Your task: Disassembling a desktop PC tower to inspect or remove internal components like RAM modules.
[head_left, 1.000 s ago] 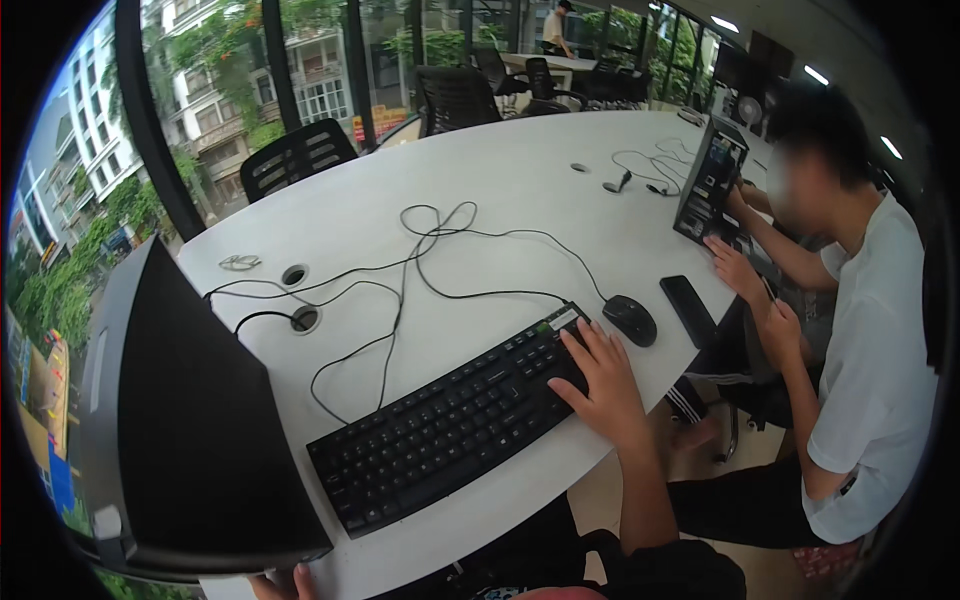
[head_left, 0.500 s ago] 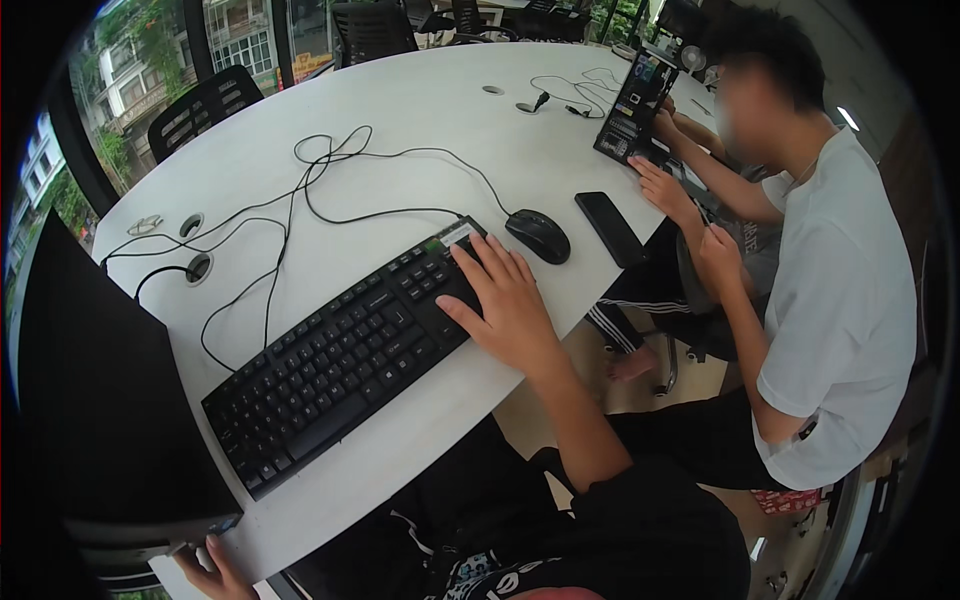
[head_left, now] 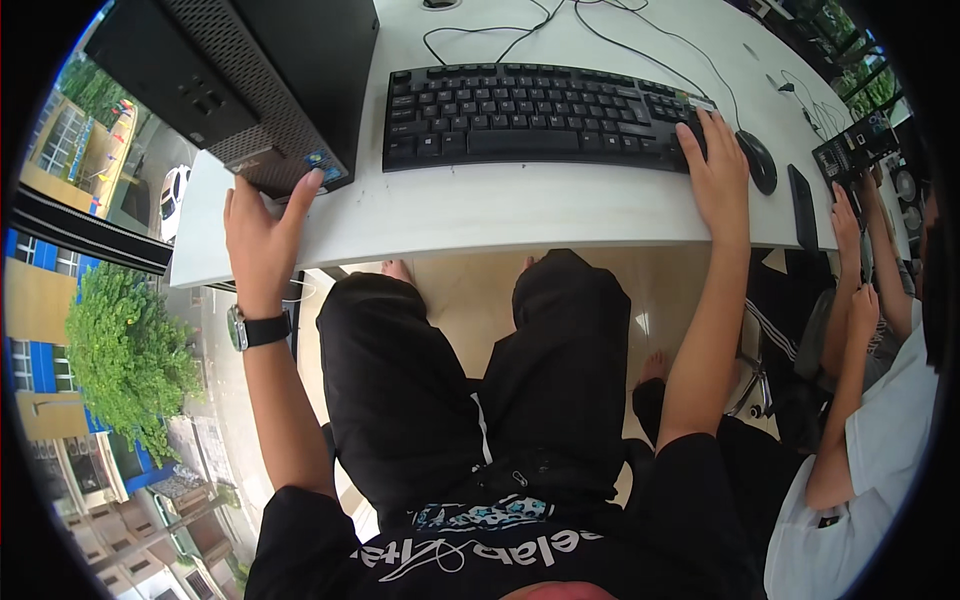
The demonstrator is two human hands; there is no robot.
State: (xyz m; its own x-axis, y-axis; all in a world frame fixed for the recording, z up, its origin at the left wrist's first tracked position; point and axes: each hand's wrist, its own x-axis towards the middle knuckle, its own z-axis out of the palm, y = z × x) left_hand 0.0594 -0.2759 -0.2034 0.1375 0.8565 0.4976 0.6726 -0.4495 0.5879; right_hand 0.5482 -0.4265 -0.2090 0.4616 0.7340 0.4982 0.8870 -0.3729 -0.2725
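A black computer tower (head_left: 225,90) stands at the left end of the table. My left hand (head_left: 265,235), with a watch on its wrist, grips the tower's lower front edge, thumb at one side and fingers at the other; some fingertips are hidden. A black keyboard (head_left: 530,115) lies beside the tower along the table edge. My right hand (head_left: 718,175) rests on its right end, fingers stretched out over the number keys and covering some of them. Just right of that hand sits a black mouse (head_left: 757,162).
A dark phone (head_left: 802,207) lies right of the mouse. Black cables (head_left: 640,45) loop behind the keyboard. At the far right, people's hands (head_left: 847,225) are at an opened computer case (head_left: 855,148). The white table's front edge (head_left: 500,245) runs above my knees.
My view has swung left and down, bringing the tower, my left forearm and my legs into sight. My right hand stays on the keyboard's right end, my left at the tower's lower front.
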